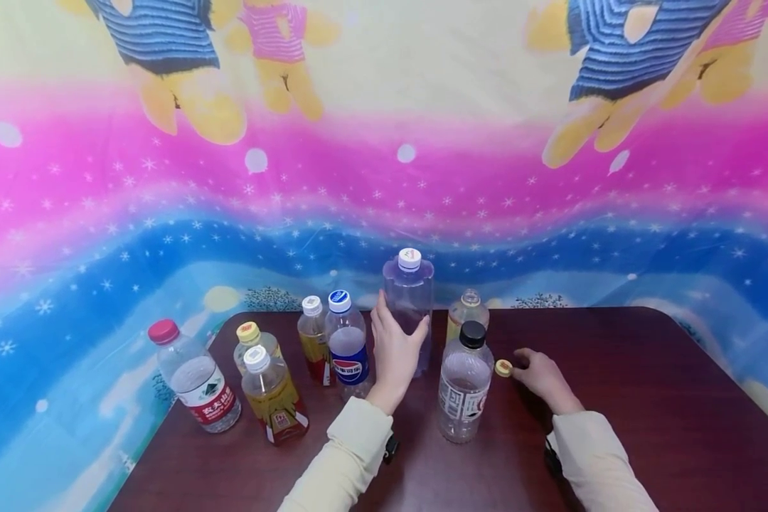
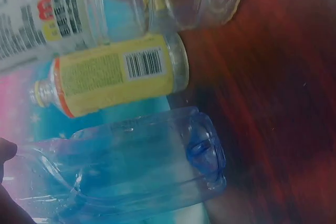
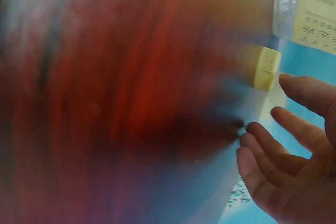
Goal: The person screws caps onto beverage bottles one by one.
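My left hand (image 1: 397,350) grips a large clear, bluish plastic bottle (image 1: 409,288) with a white cap, thumb and fingers spread around its side. The bottle's ridged base (image 2: 206,150) shows in the left wrist view. Beside a small yellow bottle cap (image 1: 503,368) on the table is my right hand (image 1: 542,378). In the right wrist view its fingers (image 3: 273,156) are loosely bent, with a gap between them and the cap. Between the hands, an uncapped bottle with a yellow label (image 2: 115,77) stands behind a black-capped clear bottle (image 1: 464,387).
Left of my left hand stand a Pepsi bottle (image 1: 348,355), a white-capped bottle (image 1: 313,341), two yellow-labelled bottles (image 1: 275,402) and a red-capped water bottle (image 1: 198,384). The dark wooden table (image 1: 665,398) meets a printed cloth backdrop (image 1: 384,178).
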`<state>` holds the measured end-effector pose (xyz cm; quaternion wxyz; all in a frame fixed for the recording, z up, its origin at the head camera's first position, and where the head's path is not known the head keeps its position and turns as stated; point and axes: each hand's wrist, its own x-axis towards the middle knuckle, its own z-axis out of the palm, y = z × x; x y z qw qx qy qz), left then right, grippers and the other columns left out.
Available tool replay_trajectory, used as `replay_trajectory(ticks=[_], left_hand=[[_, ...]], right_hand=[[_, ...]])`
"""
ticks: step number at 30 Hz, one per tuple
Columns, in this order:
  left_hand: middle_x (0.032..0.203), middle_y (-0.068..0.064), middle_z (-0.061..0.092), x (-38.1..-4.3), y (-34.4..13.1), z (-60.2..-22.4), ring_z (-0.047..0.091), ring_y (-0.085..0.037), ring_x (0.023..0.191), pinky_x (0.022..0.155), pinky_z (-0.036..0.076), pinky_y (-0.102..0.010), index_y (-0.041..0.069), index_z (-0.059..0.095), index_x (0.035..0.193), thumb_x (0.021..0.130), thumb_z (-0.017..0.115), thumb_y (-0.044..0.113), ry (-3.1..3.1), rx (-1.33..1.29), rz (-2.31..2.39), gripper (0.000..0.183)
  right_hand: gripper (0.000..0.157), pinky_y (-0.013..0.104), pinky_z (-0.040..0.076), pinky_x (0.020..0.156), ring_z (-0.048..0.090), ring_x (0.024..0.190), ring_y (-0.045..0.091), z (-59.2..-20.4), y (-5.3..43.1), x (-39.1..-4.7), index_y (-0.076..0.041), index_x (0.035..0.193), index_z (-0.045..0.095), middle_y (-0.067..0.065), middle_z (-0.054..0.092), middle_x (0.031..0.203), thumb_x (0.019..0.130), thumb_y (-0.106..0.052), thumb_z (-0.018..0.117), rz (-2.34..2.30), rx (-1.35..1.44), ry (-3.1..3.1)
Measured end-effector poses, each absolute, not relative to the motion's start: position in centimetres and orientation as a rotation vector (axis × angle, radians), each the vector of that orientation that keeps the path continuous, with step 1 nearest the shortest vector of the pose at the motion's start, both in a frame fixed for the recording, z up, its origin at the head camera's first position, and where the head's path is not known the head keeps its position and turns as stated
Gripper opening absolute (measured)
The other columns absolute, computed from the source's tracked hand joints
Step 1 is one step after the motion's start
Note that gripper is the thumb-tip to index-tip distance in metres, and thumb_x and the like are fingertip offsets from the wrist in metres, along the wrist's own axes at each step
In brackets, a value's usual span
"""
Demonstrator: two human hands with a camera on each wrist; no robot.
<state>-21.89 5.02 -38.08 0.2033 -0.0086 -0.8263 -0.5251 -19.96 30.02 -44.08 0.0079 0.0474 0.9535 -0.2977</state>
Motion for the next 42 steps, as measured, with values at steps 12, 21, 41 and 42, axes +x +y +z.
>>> replay_trajectory(ticks=[12,21,41,42], left_hand=[[0.142,-0.022,0.039,-24.3,5.2,-38.9,0.042,-0.038,0.131,0.102,0.043,-0.055,0.003,0.022,0.149,0.083,0.073,0.034,-2.288,0.044,-1.391,0.089],[0.149,-0.022,0.033,-24.9,5.0,-39.4,0.036,-0.038,0.137,0.107,0.039,-0.055,0.006,0.014,0.152,0.084,0.071,0.036,-2.305,0.043,-1.415,0.093],[0.126,-0.019,0.052,-23.6,4.8,-39.5,0.054,-0.03,0.116,0.097,0.051,-0.038,0.0,0.045,0.128,0.086,0.065,0.011,-1.755,-0.584,-0.997,0.047],[0.122,-0.017,0.055,-23.5,4.8,-39.3,0.056,-0.028,0.113,0.096,0.051,-0.035,0.001,0.05,0.125,0.086,0.065,0.01,-1.739,-0.649,-0.967,0.042]], right_hand=[[0.044,0.057,0.043,0.091,0.051,0.101,0.04,-44.9,29.6,-20.3,0.008,0.122,0.058,0.03,0.056,0.113,0.086,-0.016,0.068,-0.868,0.116,3.032],[0.044,0.052,0.044,0.082,0.05,0.095,0.037,-44.9,29.3,-20.4,0.005,0.119,0.06,0.027,0.057,0.107,0.084,-0.019,0.07,-0.829,0.133,3.056],[0.032,0.049,0.044,0.077,0.047,0.089,0.035,-44.8,29.1,-20.2,0.0,0.107,0.063,0.023,0.053,0.099,0.082,-0.018,0.071,-0.789,0.155,3.027],[0.032,0.049,0.044,0.077,0.048,0.088,0.035,-44.8,29.1,-20.2,0.0,0.107,0.063,0.022,0.053,0.099,0.082,-0.017,0.071,-0.798,0.157,3.024]])
